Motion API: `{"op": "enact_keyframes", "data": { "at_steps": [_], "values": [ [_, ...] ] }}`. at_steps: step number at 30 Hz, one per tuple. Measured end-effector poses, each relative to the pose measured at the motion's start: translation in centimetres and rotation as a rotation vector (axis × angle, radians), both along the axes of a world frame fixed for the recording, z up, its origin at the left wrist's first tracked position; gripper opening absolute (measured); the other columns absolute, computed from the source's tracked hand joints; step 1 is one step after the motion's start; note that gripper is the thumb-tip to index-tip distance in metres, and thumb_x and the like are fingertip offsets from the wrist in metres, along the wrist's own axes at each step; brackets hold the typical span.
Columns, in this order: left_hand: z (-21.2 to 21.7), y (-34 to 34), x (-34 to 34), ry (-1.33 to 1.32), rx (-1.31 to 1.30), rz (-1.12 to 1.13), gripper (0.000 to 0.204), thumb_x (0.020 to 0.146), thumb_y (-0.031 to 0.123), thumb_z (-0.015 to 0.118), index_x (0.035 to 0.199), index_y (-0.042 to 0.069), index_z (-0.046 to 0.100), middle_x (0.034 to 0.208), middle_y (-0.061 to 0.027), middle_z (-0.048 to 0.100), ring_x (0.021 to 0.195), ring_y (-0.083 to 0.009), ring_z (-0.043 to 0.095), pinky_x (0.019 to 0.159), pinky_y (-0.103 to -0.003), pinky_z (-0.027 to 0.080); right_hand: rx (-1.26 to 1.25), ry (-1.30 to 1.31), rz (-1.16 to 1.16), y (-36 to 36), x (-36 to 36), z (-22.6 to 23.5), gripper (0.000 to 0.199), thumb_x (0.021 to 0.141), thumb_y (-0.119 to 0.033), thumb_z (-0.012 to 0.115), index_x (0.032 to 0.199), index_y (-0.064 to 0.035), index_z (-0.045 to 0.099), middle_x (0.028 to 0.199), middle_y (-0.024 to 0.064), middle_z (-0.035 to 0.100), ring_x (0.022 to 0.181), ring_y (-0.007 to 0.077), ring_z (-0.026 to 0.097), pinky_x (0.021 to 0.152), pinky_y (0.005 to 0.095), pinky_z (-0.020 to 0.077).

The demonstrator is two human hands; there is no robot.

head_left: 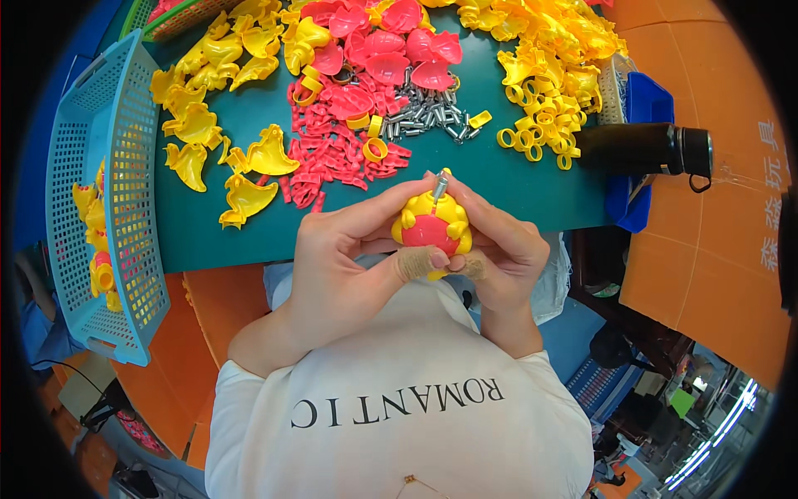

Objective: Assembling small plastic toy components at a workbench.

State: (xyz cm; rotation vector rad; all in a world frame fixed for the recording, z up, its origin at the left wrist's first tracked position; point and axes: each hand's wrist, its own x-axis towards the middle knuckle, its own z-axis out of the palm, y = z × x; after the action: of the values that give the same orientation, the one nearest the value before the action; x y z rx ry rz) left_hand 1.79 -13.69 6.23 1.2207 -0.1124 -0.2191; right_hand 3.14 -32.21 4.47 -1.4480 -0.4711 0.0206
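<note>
Clearly, the toy (431, 232) was a small, rounded yellow body with a red belly, stubby yellow limbs at its sides and a silver pin (440, 187) upright at its top. It sat between the two hands, held up by the near edge of the desk (204, 237). Fingers of the left hand (341, 258) and right hand (505, 249) pinched it from either side, fingertips beside the pin, taped thumbs low on the front; how those behind met it, I couldn't tell. A green strip of desk separated the hands from the red parts (328, 154). Farther out, the basket (137, 216) bounded the left, the bottle (628, 148) the right.
</note>
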Motion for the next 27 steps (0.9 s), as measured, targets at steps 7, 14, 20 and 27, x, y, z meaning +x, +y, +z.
{"op": "enact_keyframes", "data": {
  "at_steps": [7, 14, 20, 27],
  "values": [
    [0.2, 0.5, -0.1, 0.053, -0.141, -0.092, 0.052, 0.079, 0.000, 0.072, 0.128, -0.002, 0.053, 0.124, -0.0188, 0.058, 0.107, -0.0164, 0.059, 0.092, -0.028, 0.050, 0.262, -0.074, 0.055, 0.0, -0.1, -0.9, 0.055, 0.074, -0.016, 0.077, 0.122, 0.0019, 0.058, 0.124, 0.0353, 0.051, 0.119, 0.0425, 0.052, 0.098, 0.0447, 0.0441],
    [0.2, 0.6, -0.3, 0.056, -0.168, -0.084, 0.049, 0.079, -0.004, 0.070, 0.125, -0.004, 0.054, 0.126, -0.0195, 0.057, 0.111, -0.0152, 0.055, 0.096, -0.029, 0.048, 0.215, 0.046, -0.016, 0.0, -1.2, -1.7, 0.053, 0.077, -0.019, 0.076, 0.122, 0.0029, 0.058, 0.124, 0.0368, 0.049, 0.116, 0.0402, 0.055, 0.096, 0.0439, 0.0453],
    [0.3, 0.4, -0.7, 0.030, -0.159, -0.050, 0.048, 0.079, -0.004, 0.070, 0.124, -0.004, 0.055, 0.126, -0.0190, 0.056, 0.111, -0.0154, 0.055, 0.096, -0.029, 0.048, 0.284, 0.002, -0.043, 0.7, -1.2, -2.4, 0.050, 0.080, -0.017, 0.074, 0.122, 0.0045, 0.057, 0.124, 0.0364, 0.049, 0.115, 0.0387, 0.055, 0.096, 0.0436, 0.0458],
    [0.0, 1.1, -1.3, -0.041, 0.052, 0.013, 0.052, 0.075, 0.000, 0.075, 0.123, -0.003, 0.056, 0.109, -0.0139, 0.067, 0.093, -0.0103, 0.063, 0.092, -0.027, 0.049, 0.295, -0.044, 0.040, 1.0, -0.7, -1.5, 0.049, 0.082, -0.019, 0.072, 0.124, 0.0026, 0.055, 0.127, 0.0373, 0.047, 0.121, 0.0412, 0.050, 0.100, 0.0459, 0.0420]
  ]
}}
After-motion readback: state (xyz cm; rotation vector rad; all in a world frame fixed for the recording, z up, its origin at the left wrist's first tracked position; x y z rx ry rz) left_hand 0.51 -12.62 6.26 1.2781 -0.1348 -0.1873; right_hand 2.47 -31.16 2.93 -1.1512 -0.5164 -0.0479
